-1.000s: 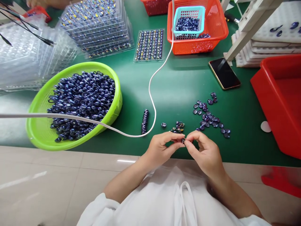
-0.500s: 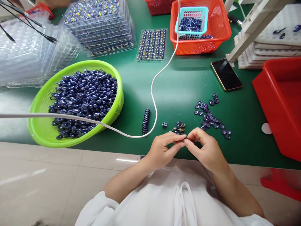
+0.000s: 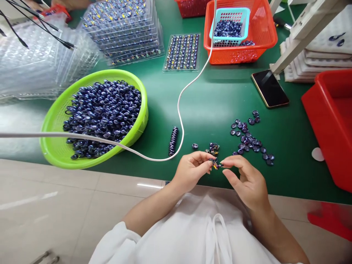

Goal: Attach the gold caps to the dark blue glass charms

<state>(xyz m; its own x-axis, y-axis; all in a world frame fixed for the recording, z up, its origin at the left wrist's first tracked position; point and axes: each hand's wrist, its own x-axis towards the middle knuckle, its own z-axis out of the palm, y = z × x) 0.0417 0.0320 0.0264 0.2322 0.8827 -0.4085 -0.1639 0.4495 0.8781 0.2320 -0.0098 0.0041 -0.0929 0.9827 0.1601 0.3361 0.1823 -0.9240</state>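
My left hand [image 3: 192, 169] is closed in a pinch on a small dark electronic part [image 3: 215, 165] that shows a yellow bit. Just to its right, my right hand [image 3: 244, 176] has thumb and forefinger apart, the forefinger's tip at the part's edge. Whether it touches is too small to tell. Beyond the fingers lies a little pile of similar dark parts [image 3: 212, 148] with green and gold bits. One round blue shell [image 3: 195, 146] is left of the pile. Several glossy dark blue shells [image 3: 249, 141] are scattered to the right of it.
A white cable [image 3: 180, 106] curves across the green table [image 3: 220, 95], past a row of blue pieces [image 3: 173, 141] and over a full green basket [image 3: 144, 121]. Farther off are a filled tray [image 3: 182, 52], stacked trays [image 3: 123, 36], an orange basket [image 3: 242, 57], a phone [image 3: 270, 88] and a red bin [image 3: 327, 128].
My right thumb and forefinger have parted from their pinch against my left fingertips, and the small part now shows between the hands. The whole view has shifted slightly.
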